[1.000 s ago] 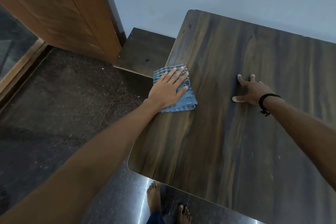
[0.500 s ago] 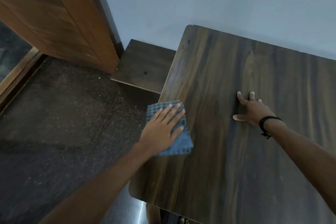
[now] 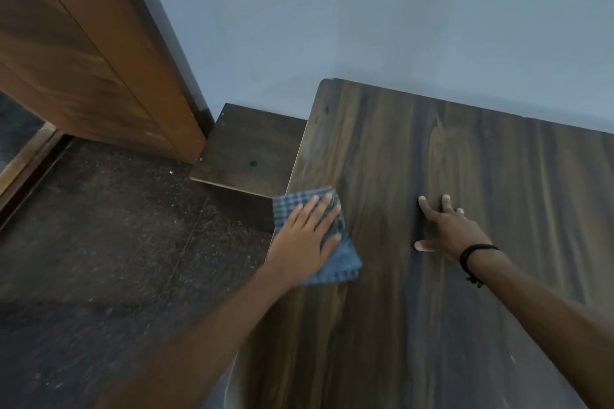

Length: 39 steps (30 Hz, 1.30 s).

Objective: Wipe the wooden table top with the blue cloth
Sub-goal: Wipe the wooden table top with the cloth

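Both hands lay flat: left hand [image 3: 305,236] pressed blue cloth [image 3: 335,262] with straight fingers; right hand [image 3: 448,229], fingers spread, steadied the counter [image 3: 465,325].

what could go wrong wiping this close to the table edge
The blue cloth hangs partly over the left edge of the table top under the flat left hand; an outward stroke could slide it off onto the floor. The right hand rests with spread fingers mid-table, so the patch beneath it may go unwiped.
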### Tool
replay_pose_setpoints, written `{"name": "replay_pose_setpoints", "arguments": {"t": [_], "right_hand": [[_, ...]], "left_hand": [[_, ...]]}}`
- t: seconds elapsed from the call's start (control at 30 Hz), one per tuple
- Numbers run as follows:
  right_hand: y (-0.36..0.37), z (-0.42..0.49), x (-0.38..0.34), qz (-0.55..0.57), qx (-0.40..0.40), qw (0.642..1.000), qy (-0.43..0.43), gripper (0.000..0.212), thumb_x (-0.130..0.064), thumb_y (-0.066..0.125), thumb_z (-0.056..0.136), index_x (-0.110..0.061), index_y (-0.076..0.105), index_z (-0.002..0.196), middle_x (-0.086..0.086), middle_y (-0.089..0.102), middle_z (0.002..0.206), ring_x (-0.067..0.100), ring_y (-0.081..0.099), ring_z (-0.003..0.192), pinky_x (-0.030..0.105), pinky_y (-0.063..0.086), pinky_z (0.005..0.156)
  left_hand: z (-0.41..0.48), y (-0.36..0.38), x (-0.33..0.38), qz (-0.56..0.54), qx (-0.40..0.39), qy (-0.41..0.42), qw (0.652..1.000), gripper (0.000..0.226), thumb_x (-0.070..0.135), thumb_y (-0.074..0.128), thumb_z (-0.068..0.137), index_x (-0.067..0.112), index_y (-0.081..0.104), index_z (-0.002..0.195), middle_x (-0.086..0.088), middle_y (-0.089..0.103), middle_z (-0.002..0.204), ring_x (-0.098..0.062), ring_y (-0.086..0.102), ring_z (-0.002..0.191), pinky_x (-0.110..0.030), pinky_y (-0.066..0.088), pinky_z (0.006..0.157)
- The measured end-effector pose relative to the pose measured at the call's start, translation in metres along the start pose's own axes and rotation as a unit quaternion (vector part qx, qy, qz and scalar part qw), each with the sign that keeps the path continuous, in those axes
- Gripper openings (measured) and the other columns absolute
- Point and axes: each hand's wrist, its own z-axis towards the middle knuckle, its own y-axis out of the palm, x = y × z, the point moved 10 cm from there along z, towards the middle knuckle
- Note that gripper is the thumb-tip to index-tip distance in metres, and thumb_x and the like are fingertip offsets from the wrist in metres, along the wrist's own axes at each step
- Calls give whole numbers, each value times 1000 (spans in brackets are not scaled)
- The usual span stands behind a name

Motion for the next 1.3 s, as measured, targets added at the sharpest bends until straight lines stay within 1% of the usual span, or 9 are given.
{"name": "replay_pose_setpoints", "arguments": {"t": [0.13, 0.2, 0.27, 0.43, 0.6, 0.77, 0.93, 1.13, 1.3], "right_hand": [[-7, 4, -10, -32, 6, 999, -14, 111, -45, 77, 83, -44, -6, 157, 20, -6, 164, 44, 19, 148, 48, 38, 112], [-12, 9, -23, -56, -7, 997, -58, 117, -36, 82, 80, -46, -6, 156, 14, -14, 165, 41, 6, 152, 48, 34, 116], [-15, 16, -37, -85, -29, 991, -97, 126, -30, 87, 74, -45, -7, 157, 4, -21, 165, 39, -3, 152, 51, 31, 116], [-58, 47, -61, -71, -22, 988, -133, 113, -44, 80, 81, -37, -1, 159, 6, -9, 167, 38, 7, 152, 50, 26, 117], [-91, 88, -83, -56, -12, 991, -123, 118, -50, 80, 77, -36, -3, 159, 8, -8, 167, 44, 9, 151, 53, 27, 117], [-82, 102, -88, -63, -29, 992, -105, 119, -41, 81, 80, -34, -8, 159, 10, -16, 166, 48, 4, 150, 57, 29, 115], [-80, 112, -85, -76, -37, 992, -97, 121, -41, 82, 79, -30, -9, 159, 13, -16, 165, 51, 6, 148, 57, 31, 115], [-79, 113, -84, -52, -37, 994, -92, 122, -38, 83, 78, -34, -7, 159, 10, -17, 166, 48, 2, 150, 57, 30, 116], [-75, 107, -82, -32, -33, 994, -94, 122, -37, 83, 78, -38, -8, 158, 6, -19, 165, 45, -1, 151, 55, 31, 116]], "left_hand": [[-9, 4, -4, 8, -21, 8, 1000, 62, 57, 19, 107, 26, 21, 161, 2, 16, 168, -18, 12, 155, -39, 10, 125], [38, -5, -14, 9, -22, 10, 1000, 64, 58, 16, 106, 26, 20, 161, 3, 13, 169, -18, 10, 156, -43, 12, 125], [99, -13, -28, -11, -43, -11, 999, 67, 60, 11, 105, 28, 6, 162, 4, -3, 169, -18, -4, 156, -45, 4, 127], [155, -21, -46, -13, -18, -104, 994, 65, 55, 15, 106, 24, 5, 163, -2, -1, 170, -21, -2, 156, -37, -6, 124], [85, -10, -24, 11, 0, -75, 997, 68, 59, 4, 104, 24, 12, 162, -1, 10, 169, -20, 5, 156, -39, 4, 126], [46, 3, -24, 12, -23, -76, 997, 66, 62, 11, 104, 31, 9, 162, 5, 6, 170, -17, 1, 156, -41, 8, 126], [121, -14, -42, -3, -17, -40, 999, 67, 63, 16, 104, 31, 9, 162, 7, 1, 170, -16, -3, 156, -40, 2, 127], [265, -38, -83, -24, -32, -67, 997, 66, 56, 21, 106, 25, 4, 163, 0, -5, 170, -21, -8, 156, -37, -10, 123], [216, -25, -64, -18, -25, -54, 998, 66, 58, 11, 106, 24, -1, 162, 0, -7, 169, -20, -10, 156, -43, 1, 127]]}}
